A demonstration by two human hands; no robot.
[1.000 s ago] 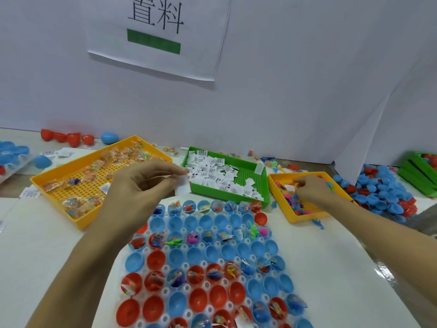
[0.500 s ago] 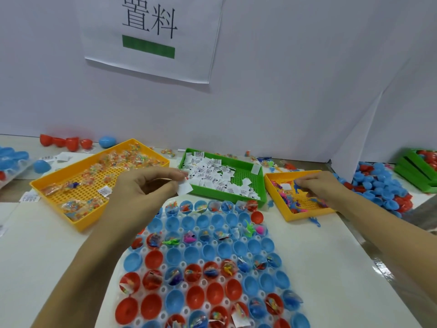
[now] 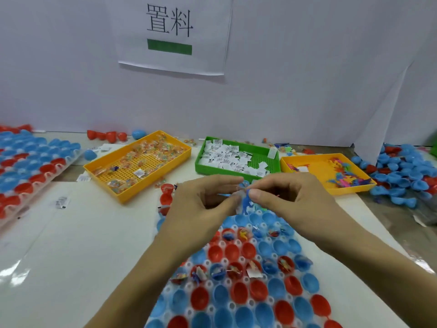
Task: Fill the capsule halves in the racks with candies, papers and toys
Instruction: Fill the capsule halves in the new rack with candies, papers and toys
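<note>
1. White partition wall across the back, with a paper sign bearing two characters and a green bar.
2. White glossy table underneath everything, reflecting light at the left edge; bare stretch at lower left.
3. White rack of red and blue capsule halves in front, some already holding toys and papers, many near rows empty.
4. Second rack of halves at far left, partly cut off by the frame.
5. Loose heap of blue and red capsule halves at far right.
6. Yellow tray of candies back left; green tray of papers in the middle; yellow tray of toys to the right.
7. Left hand and right hand together above the far end of the front rack, hiding the cups beneath.
8. Fingers curled on both; a small blue toy and a white paper pinched between the meeting fingertips.
</note>
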